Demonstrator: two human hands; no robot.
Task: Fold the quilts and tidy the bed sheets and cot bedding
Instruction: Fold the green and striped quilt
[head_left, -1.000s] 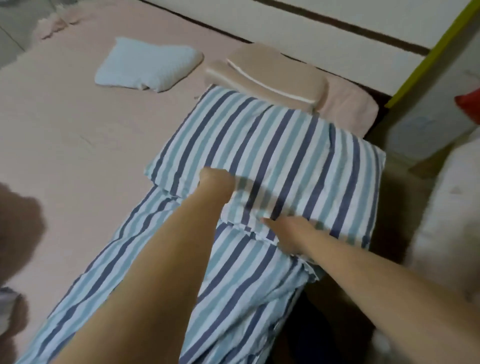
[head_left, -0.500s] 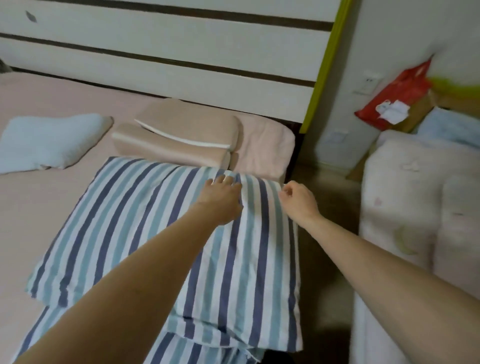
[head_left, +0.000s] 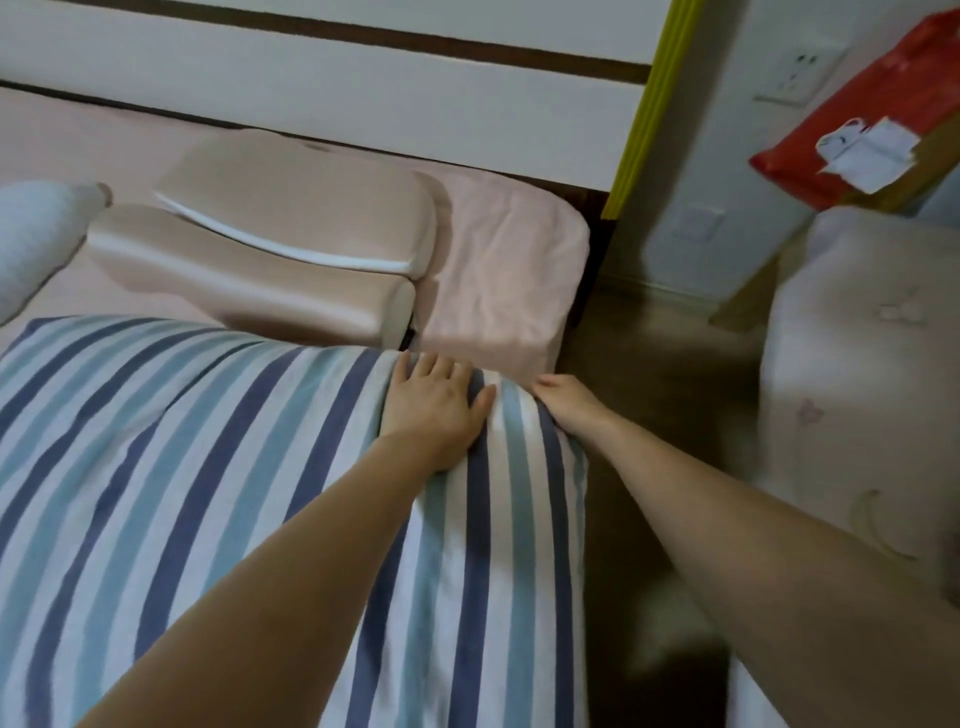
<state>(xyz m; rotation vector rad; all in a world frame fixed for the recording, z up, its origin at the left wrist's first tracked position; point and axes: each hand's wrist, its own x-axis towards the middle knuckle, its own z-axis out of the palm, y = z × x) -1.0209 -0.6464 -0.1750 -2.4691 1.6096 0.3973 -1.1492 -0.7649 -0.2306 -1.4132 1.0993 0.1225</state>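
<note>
One striped quilt (head_left: 234, 493) lies folded below the tan pillow (head_left: 291, 249), not yet squared. Left hand (head_left: 434, 410) presses spread on it; right hand (head_left: 563, 408) pinches its corner. Cot bedding's state cannot be told.

Two bare forearms reach into the head view from the bottom edge, with no sleeve, watch or bracelet on either. The left hand (head_left: 434, 410) and the right hand (head_left: 569, 408) wear no gloves. No ring shows on the left fingers (head_left: 431, 366). Nails look short and unpainted, though the picture is soft.

text: none legible | labels: none | signs: none
</note>
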